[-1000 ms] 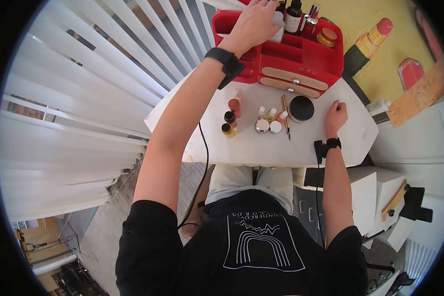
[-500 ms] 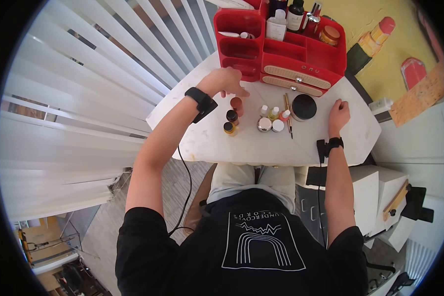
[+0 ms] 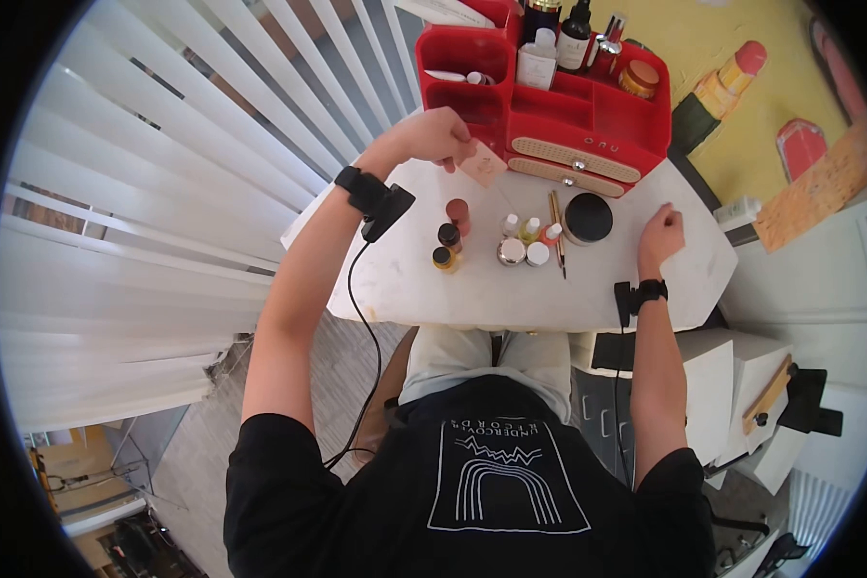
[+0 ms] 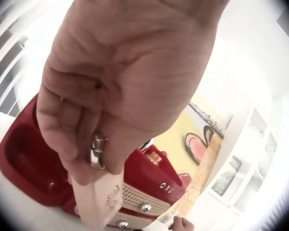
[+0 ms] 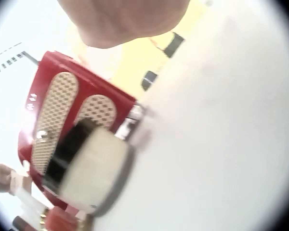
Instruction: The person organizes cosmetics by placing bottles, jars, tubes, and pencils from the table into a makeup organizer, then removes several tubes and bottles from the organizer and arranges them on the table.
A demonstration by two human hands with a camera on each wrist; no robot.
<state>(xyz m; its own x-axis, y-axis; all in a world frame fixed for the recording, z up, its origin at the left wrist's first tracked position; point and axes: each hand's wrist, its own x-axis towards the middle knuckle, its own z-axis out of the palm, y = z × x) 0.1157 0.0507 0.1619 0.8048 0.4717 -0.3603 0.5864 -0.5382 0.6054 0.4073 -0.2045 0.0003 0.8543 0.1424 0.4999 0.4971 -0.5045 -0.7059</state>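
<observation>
My left hand (image 3: 435, 137) pinches a pale pink flat-sided bottle (image 3: 483, 164) by its top, in front of the left end of a red organizer (image 3: 645, 137). In the left wrist view its metallic neck (image 4: 97, 147) shows between fingers and thumb, with the body hanging below. A white bottle (image 3: 537, 67) stands in the organizer. On the white table (image 3: 395, 279), a pink bottle (image 3: 458, 212) and two dark-capped bottles (image 3: 449, 235) are near the left hand. My right hand (image 3: 661, 237) rests loosely curled on the table, holding nothing, beside a black-lidded jar (image 3: 589, 218).
Small nail polish bottles (image 3: 530, 226), two small jars (image 3: 538, 253) and a slim brush (image 3: 557, 226) stand or lie mid-table. Dark bottles (image 3: 575, 39) and an amber jar (image 3: 639, 77) fill the organizer's back. White blinds (image 3: 164, 193) hang at left; a cable (image 3: 366, 318) trails from the left wrist.
My left hand has left the white bottle in the organizer, come down to the table, gripped the pale pink bottle and lifted it toward the organizer. The right hand stays nearly in place.
</observation>
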